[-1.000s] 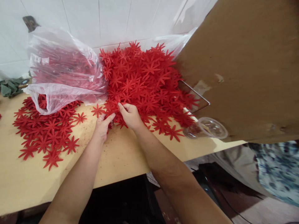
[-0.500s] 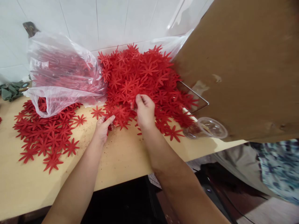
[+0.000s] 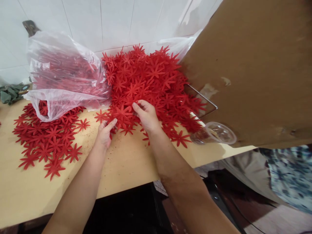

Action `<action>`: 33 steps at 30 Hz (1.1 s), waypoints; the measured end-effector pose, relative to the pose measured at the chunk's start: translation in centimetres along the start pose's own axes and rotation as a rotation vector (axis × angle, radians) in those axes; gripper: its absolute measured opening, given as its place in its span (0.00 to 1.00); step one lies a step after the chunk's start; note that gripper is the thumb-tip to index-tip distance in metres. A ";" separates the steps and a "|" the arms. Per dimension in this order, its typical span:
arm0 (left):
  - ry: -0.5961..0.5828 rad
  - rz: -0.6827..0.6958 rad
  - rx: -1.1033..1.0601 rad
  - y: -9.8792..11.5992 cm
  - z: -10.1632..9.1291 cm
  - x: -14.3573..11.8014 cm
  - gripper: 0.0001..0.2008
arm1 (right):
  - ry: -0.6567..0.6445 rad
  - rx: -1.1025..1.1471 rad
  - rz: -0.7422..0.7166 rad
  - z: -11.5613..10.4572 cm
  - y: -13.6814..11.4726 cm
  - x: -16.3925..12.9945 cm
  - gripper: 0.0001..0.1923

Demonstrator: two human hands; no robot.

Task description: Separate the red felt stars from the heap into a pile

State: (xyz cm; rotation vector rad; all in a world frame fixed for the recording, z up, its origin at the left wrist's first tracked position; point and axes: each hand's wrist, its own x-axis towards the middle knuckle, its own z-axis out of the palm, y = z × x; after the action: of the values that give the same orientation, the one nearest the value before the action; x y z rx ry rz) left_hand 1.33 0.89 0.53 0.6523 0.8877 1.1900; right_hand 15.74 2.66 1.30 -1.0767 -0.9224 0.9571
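Note:
A tall heap of red flower-shaped cutouts [image 3: 156, 71] with narrow petals leans against the wall in front of me. At its lower left edge, my left hand [image 3: 105, 133] is closed on a red flower cutout [image 3: 122, 113], thumb on top; its other fingers are partly hidden below. My right hand [image 3: 146, 115] pinches a red petal between thumb and fingertips at the front of the heap. Whether that petal belongs to the flower in my left hand, I cannot tell. A single flower cutout [image 3: 100, 116] lies just beyond my left hand.
A clear plastic bag [image 3: 68, 74] full of red pieces stands at the left, above a flatter pile of flower cutouts [image 3: 48, 139]. On the right are a large cardboard sheet [image 3: 255, 71], a bent metal rod [image 3: 203, 96] and a clear plastic cup [image 3: 221, 133]. Patterned cloth [image 3: 292, 178] hangs lower right.
My right hand has shifted left and slightly down, nearer my left hand, still pinching red material. My left hand has moved only slightly left.

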 end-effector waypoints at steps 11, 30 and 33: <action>0.083 0.075 0.067 -0.1 -0.7 0.7 0.18 | -0.217 0.014 0.064 2.8 1.3 -1.6 0.11; 0.054 0.043 0.130 0.0 -0.4 0.5 0.17 | 0.414 -0.843 -0.666 -1.9 -0.7 -0.2 0.20; 0.038 0.038 0.168 0.1 -0.4 0.4 0.15 | 0.122 -0.710 -0.592 0.6 -0.5 -1.6 0.14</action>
State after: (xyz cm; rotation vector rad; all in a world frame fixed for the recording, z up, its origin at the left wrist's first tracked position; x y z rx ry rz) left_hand 1.00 1.25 0.30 0.7872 1.0193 1.1731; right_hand 14.77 1.22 1.74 -1.3098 -1.4213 0.0532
